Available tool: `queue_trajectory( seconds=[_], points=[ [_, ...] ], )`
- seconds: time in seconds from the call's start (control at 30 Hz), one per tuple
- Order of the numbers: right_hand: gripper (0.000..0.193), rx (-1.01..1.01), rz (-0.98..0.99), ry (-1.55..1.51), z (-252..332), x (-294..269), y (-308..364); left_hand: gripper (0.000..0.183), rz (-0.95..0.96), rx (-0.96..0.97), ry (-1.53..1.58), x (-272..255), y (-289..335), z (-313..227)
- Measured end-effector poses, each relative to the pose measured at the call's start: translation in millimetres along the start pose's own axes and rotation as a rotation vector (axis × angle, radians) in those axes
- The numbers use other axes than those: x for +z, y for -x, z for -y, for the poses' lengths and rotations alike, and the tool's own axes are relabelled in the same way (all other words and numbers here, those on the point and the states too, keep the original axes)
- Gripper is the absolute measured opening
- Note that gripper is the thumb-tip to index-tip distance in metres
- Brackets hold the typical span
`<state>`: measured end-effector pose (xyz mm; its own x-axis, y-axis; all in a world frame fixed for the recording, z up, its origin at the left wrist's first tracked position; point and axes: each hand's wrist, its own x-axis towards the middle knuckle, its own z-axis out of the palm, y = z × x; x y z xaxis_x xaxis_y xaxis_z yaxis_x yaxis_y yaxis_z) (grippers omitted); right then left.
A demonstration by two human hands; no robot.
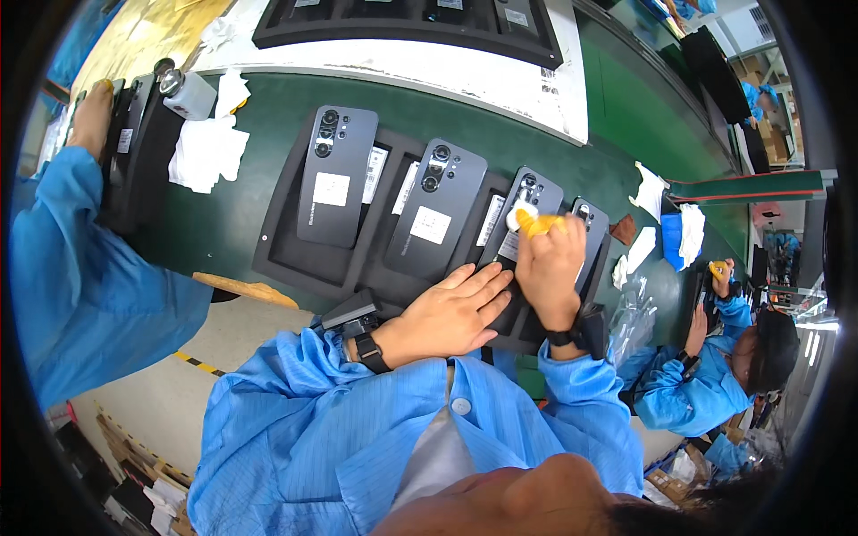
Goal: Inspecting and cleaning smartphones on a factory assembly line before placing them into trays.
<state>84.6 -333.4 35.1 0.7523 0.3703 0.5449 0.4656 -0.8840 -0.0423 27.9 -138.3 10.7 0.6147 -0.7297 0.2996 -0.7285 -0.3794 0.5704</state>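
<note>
A black foam tray (284, 234) carries several dark grey smartphones, back side up, with camera lenses at their far ends. The leftmost smartphone (353, 143) and the second smartphone (460, 174) each bear a white label. My left hand (451, 313) lies flat, fingers stretched, at the near end of the third smartphone (547, 192). My right hand (552, 272), with yellow finger covers, pinches a small white cloth (517, 214) against that phone's back, just below its lenses. Behind my right hand, the rightmost smartphone (590, 214) is partly hidden.
Another black tray (411, 31) lies on a white board across the green table (259, 98). At left are a dispenser bottle (188, 94), white wipes (207, 152) and a co-worker's sleeve (71, 268). A co-worker (706, 357) sits at right, near a blue box (672, 239).
</note>
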Motion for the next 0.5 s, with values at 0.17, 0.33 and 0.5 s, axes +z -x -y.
queue_trajectory(
  seconds=[0.17,0.33,0.5],
  points=[
    [0.017,-0.045,-0.033,-0.065,5,5,-18,0.055,0.010,0.030,-0.065,-6,-1,-2],
    [0.004,0.037,-0.063,0.050,-22,14,-40,0.057,0.048,0.000,-0.112,-6,-1,-5],
    [0.005,0.211,-0.138,0.088,-66,-6,-15,0.057,0.057,-0.014,-0.113,-11,-4,-10]
  ],
)
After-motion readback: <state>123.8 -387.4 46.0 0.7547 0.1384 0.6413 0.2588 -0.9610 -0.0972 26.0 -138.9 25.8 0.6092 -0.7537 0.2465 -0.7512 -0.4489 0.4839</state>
